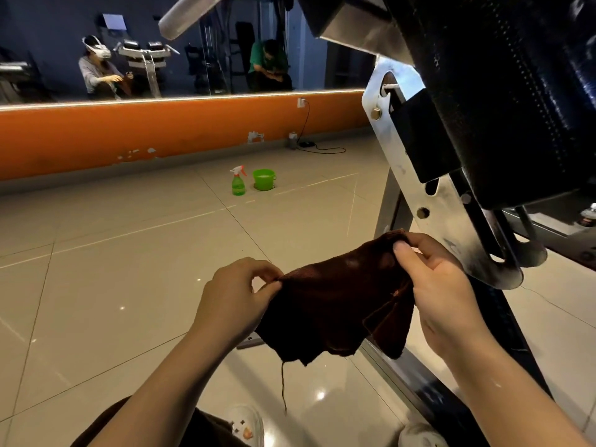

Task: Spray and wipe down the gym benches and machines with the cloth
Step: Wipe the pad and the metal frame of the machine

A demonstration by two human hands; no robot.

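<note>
From the head camera, both hands hold a dark brown cloth (338,304) stretched in the air above the tiled floor (129,253). The left hand (235,298) pinches its left edge between thumb and fingers; the right hand (442,285) grips the upper right corner, fingers curled round it. Just beside the right hand stands the machine (503,101), with black padding and a silver metal bracket. Well apart on the floor, a green spray bottle (238,181) stands near a green bucket (264,179), by the orange wall (129,137)
</note>
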